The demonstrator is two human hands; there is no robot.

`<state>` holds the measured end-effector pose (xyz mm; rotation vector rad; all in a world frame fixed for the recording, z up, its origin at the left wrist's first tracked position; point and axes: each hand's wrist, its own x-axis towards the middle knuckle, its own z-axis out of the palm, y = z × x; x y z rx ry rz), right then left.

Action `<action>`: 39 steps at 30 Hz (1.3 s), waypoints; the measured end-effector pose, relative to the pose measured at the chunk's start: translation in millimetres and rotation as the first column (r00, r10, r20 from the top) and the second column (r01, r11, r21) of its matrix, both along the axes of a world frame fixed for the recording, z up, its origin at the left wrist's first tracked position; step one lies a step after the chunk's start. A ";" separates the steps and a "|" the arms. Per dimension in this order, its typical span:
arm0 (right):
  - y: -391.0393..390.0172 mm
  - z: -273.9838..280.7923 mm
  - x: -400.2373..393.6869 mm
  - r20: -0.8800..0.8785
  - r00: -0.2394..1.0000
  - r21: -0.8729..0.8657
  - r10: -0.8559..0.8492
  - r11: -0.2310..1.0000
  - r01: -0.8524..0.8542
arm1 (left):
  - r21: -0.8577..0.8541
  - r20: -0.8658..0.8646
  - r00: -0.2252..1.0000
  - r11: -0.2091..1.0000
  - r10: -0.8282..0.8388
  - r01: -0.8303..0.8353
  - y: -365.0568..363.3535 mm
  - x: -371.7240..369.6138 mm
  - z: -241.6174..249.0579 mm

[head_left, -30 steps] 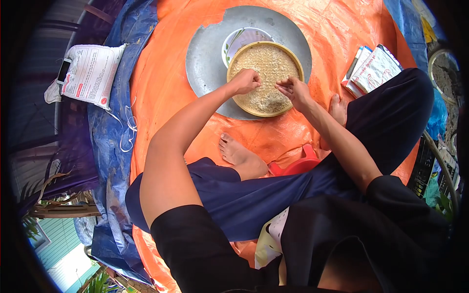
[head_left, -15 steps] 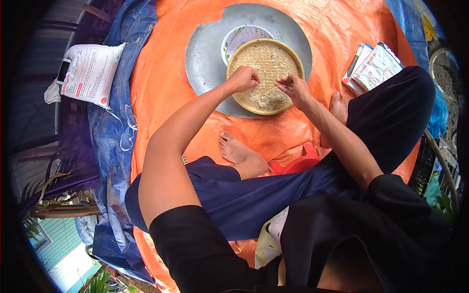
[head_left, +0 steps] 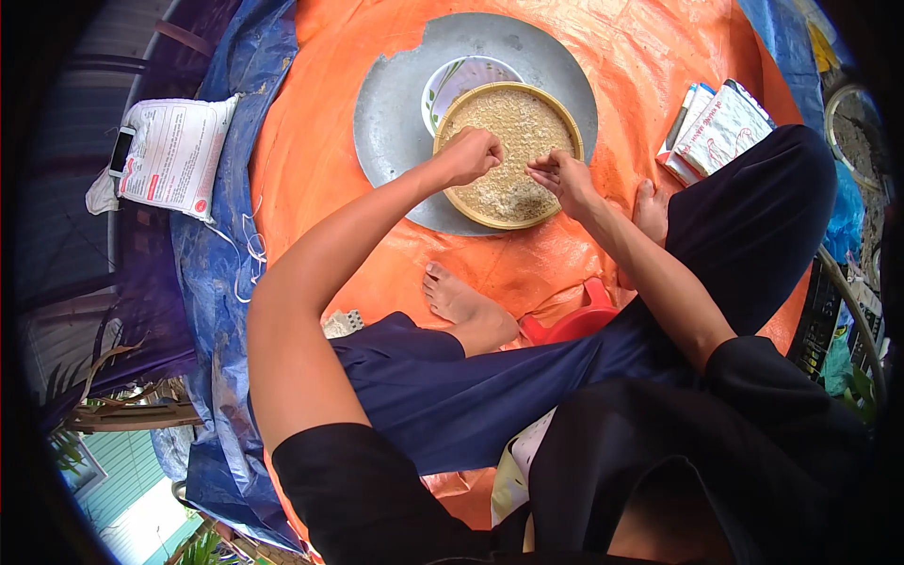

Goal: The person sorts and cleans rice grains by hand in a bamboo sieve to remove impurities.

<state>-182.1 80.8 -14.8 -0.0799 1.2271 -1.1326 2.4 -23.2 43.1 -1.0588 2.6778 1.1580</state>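
A round woven tray (head_left: 565, 117) full of pale grain (head_left: 513, 127) rests on a large grey metal platter (head_left: 395, 104). My left hand (head_left: 473, 153) is curled into a fist over the tray's near-left rim, fingers closed; what it holds is hidden. My right hand (head_left: 560, 174) hovers over the grain at the tray's right side, fingertips pinched together as if on a few grains. A white bowl (head_left: 452, 75) with a leaf pattern lies partly under the tray's far edge.
An orange tarp (head_left: 311, 160) lies over a blue one (head_left: 212, 245). A white printed sack (head_left: 174, 151) with a phone (head_left: 121, 152) sits left. Printed packets (head_left: 720, 127) lie right. My bare feet (head_left: 461, 303) and a red plastic stool (head_left: 574, 320) are near my legs.
Both hands stay over the grain tray with only small finger shifts. The view has tilted slightly, and my left elbow has swung lower and nearer the camera.
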 end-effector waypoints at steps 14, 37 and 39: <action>-3.3 -8.8 -2.8 0.003 1.000 0.008 0.020 1.000 -0.020 | 0.007 -0.024 0.993 0.993 -0.116 0.116 2.1 13.8 58.9; -4.1 -5.6 -2.1 -0.016 0.995 -0.001 0.102 0.995 -0.102 | 0.811 0.195 0.916 0.468 0.351 -0.352 -36.8 38.9 64.3; -3.6 -7.8 -2.7 -0.013 0.995 0.002 0.098 0.995 -0.098 | 0.827 0.166 0.917 0.456 0.363 -0.330 -37.6 37.3 65.3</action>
